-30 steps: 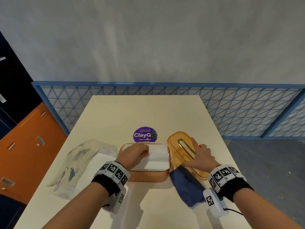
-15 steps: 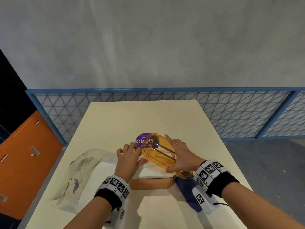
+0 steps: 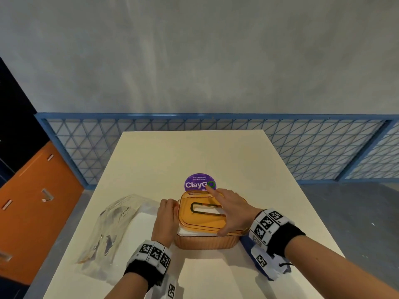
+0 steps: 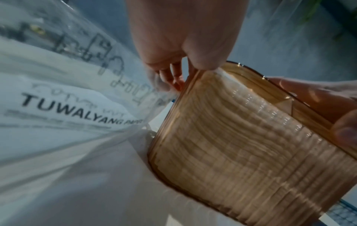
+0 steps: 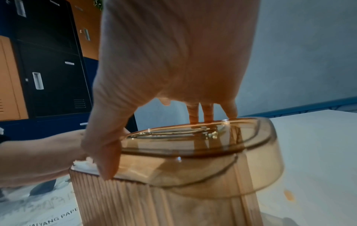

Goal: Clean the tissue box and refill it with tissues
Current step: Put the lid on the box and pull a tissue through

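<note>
Head view, box: I see the amber ribbed tissue box (image 3: pixel 205 241) on the cream table (image 3: pixel 194 152), just on my side of the purple ClayGo sticker (image 3: pixel 200 182).
Head view, lid: the amber slotted lid (image 3: pixel 200 221) sits tilted over the box, its near edge raised above the white tissues (image 3: pixel 185 232) that fill it.
Head view, right hand: my right hand (image 3: pixel 232 211) lies spread over the lid, fingers long across its top, thumb hooked on the near edge.
Head view, left hand: my left hand (image 3: pixel 166 219) is at the box's left end, fingers curled against the lid's corner.
Head view, around the box: a clear tissue wrapper (image 3: pixel 112 225) lies left of the box; a blue cloth (image 3: pixel 248 244) peeks out at its right.
Left wrist view: the fingertips (image 4: pixel 173 76) touch the box's top corner; I cannot tell how firmly they grip. The wrapper (image 4: pixel 67 107) reads TUWALYANG.
Right wrist view: fingers (image 5: pixel 206 113) press the lid (image 5: pixel 193 145) top, and the thumb (image 5: pixel 108 152) bears on its edge above the ribbed box (image 5: pixel 154 203).
</note>
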